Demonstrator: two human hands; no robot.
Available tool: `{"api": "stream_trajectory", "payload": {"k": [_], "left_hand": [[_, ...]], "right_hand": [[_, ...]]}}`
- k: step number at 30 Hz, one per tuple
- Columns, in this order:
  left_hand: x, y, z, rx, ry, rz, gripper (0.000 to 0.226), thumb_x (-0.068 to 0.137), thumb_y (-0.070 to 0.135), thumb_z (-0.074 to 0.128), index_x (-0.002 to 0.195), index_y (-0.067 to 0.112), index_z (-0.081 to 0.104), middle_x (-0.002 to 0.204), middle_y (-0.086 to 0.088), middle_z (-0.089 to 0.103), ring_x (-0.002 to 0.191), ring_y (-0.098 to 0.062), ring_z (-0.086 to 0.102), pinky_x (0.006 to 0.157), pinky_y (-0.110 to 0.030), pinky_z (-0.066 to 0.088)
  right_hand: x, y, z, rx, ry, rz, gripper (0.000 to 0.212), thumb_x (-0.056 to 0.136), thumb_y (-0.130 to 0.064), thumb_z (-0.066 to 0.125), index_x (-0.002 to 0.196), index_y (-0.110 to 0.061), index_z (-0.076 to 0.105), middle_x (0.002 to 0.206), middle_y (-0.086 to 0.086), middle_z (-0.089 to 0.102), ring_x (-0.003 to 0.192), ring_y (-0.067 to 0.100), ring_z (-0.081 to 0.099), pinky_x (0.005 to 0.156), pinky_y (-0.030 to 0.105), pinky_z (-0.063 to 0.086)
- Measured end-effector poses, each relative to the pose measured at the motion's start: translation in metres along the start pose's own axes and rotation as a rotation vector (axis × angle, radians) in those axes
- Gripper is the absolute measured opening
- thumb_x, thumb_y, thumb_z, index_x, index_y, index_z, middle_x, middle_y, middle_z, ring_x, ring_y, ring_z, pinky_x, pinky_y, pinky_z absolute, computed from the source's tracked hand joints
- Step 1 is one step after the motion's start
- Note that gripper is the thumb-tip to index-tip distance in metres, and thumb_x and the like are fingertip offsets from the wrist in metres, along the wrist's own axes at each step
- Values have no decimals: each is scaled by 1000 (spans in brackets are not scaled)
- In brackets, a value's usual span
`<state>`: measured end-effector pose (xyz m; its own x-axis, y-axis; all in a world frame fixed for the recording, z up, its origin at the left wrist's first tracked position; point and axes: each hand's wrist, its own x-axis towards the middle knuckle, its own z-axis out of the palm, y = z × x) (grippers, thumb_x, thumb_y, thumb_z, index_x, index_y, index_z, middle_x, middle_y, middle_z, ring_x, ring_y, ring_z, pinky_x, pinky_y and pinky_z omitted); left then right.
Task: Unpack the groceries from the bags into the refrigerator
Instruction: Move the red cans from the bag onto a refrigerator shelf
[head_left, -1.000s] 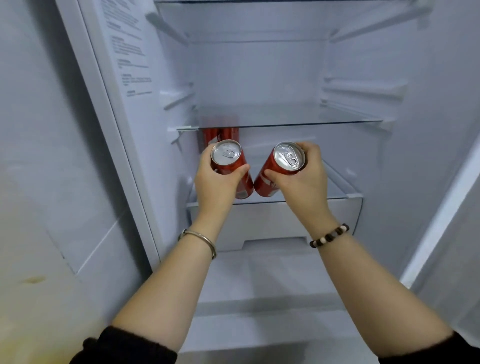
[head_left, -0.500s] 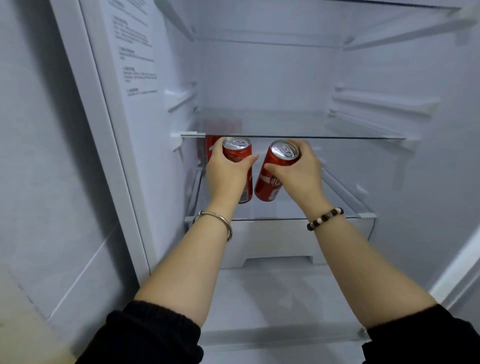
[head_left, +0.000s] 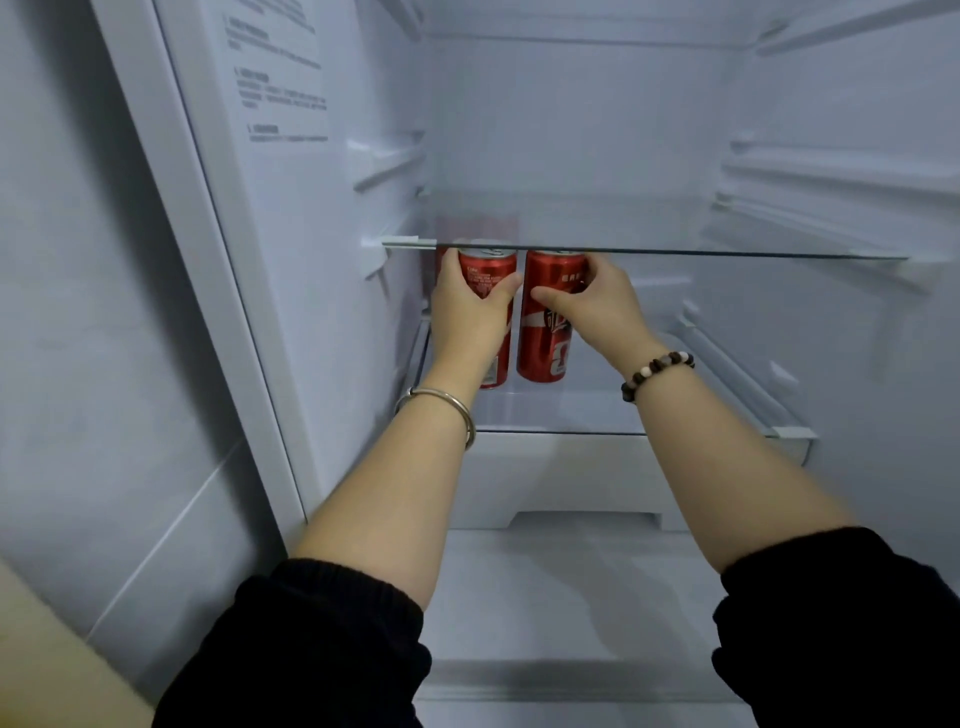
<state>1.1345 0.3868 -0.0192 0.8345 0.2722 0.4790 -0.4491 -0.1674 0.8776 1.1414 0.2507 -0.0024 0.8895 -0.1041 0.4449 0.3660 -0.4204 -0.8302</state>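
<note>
Two tall red soda cans stand upright side by side at the left of the lower glass shelf (head_left: 597, 415) inside the open refrigerator. My left hand (head_left: 470, 317) is wrapped around the left can (head_left: 491, 275). My right hand (head_left: 597, 306) grips the right can (head_left: 545, 332) from its right side. Both can bottoms sit at shelf level; the tops reach just under the upper glass shelf (head_left: 675, 253). More red cans (head_left: 441, 260) show behind the left hand, mostly hidden.
The refrigerator's left wall (head_left: 291, 208) carries a printed label. A white drawer (head_left: 545, 478) sits below the lower shelf. Shelf rails (head_left: 831, 176) line the right wall. The right part of the lower shelf holds nothing.
Both hands have pushed the cans deeper under the upper shelf and brought them from tilted to upright, down onto the lower shelf. The camera has moved closer.
</note>
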Motion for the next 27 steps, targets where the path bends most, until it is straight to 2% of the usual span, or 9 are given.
{"api": "stream_trajectory", "payload": {"k": [2, 4, 6, 9, 13, 18, 22, 27], "left_hand": [[1, -5, 0, -23, 13, 2, 45, 83, 21, 68, 124, 20, 47, 116, 7, 61, 102, -6, 58, 89, -22, 46], [2, -14, 1, -17, 39, -4, 54, 84, 18, 65, 133, 18, 42, 124, 4, 57, 110, -9, 55, 95, -24, 43], [2, -25, 3, 26, 52, -33, 61, 83, 20, 65, 138, 18, 39, 128, 0, 55, 117, -15, 52, 102, -36, 43], [2, -39, 3, 185, 58, -118, 62, 82, 22, 67, 138, 18, 39, 129, -4, 51, 120, -23, 50, 102, -46, 42], [6, -55, 0, 380, 74, -217, 50, 80, 19, 69, 126, 12, 51, 124, -9, 58, 114, -29, 56, 96, -40, 46], [17, -54, -1, 410, 96, -302, 34, 84, 16, 64, 116, 10, 56, 118, -10, 64, 108, -29, 60, 81, -29, 45], [25, -53, 1, 369, 136, -351, 36, 83, 17, 65, 118, 11, 56, 118, -11, 64, 109, -30, 60, 86, -34, 47], [35, -59, 5, 416, 141, -345, 36, 86, 18, 64, 119, 8, 55, 121, -11, 63, 110, -30, 59, 86, -34, 47]], "right_hand": [[0, 4, 2, 28, -9, 0, 40, 75, -20, 78, 109, -16, 59, 98, -7, 66, 88, 3, 63, 78, 19, 51], [0, 6, 2, 38, -7, -10, 38, 76, -20, 77, 109, -18, 59, 97, -9, 65, 88, 1, 61, 77, 17, 50], [1, 8, 2, 40, -7, -20, 38, 76, -19, 76, 110, -18, 58, 97, -9, 64, 87, 1, 60, 76, 16, 50], [2, 23, 6, 17, -61, 26, 33, 77, -20, 76, 105, -18, 59, 97, -6, 64, 91, 9, 62, 82, 27, 52], [-1, 50, 21, 11, -141, 135, 36, 80, -17, 73, 114, -10, 61, 109, 4, 66, 100, 17, 63, 92, 40, 52], [10, 53, 36, -19, -127, 145, 38, 80, -17, 73, 115, -6, 61, 110, 7, 67, 96, 18, 64, 89, 36, 53], [23, 55, 46, -45, -127, 139, 34, 80, -17, 74, 110, -8, 62, 106, 7, 67, 92, 18, 64, 86, 36, 54], [36, 58, 59, -70, -100, 116, 39, 79, -20, 74, 114, -7, 62, 107, 4, 66, 95, 17, 63, 86, 33, 53]]}}
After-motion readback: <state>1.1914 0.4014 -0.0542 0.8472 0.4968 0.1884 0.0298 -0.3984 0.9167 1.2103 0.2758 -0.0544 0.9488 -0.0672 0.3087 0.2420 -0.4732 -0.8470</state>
